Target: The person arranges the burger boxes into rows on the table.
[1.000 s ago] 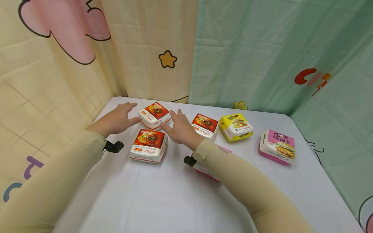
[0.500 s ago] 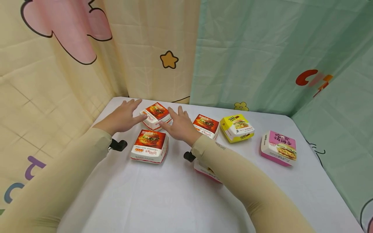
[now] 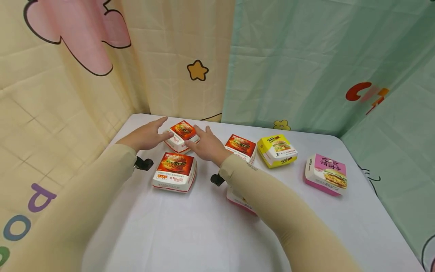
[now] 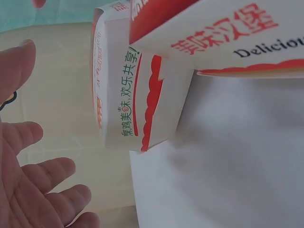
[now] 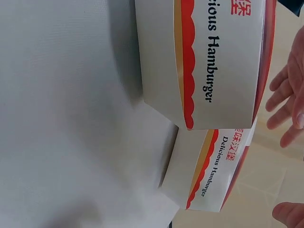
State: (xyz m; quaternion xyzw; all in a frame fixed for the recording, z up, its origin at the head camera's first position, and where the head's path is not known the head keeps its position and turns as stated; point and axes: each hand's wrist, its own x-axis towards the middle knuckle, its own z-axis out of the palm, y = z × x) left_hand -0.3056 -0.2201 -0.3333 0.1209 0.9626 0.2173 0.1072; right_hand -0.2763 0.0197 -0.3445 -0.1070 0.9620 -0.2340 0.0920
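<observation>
A red-and-white hamburger box point(image 3: 181, 136) sits at the back left of the table, between the two hands. My left hand point(image 3: 148, 135) is at its left side with fingers spread, and my right hand point(image 3: 208, 145) is at its right with fingers extended. Both hands look raised over the table and hold nothing. In the left wrist view, a gap separates the left fingers point(image 4: 59, 168) from the far hamburger box point(image 4: 135, 95). Just in front stands a second red-and-white hamburger box point(image 3: 175, 172), between the forearms.
Right of my right hand stand a third red-and-white box point(image 3: 240, 146), a yellow burger box point(image 3: 277, 150) and a pink one point(image 3: 326, 173). Another pink-edged box point(image 3: 238, 199) is partly hidden under the right forearm. Curtains point(image 3: 278, 64) enclose the white table point(image 3: 183, 230).
My left hand has moved rightward, closer to the back-left box. The right hand stays at nearly the same place beside it. The boxes keep their places.
</observation>
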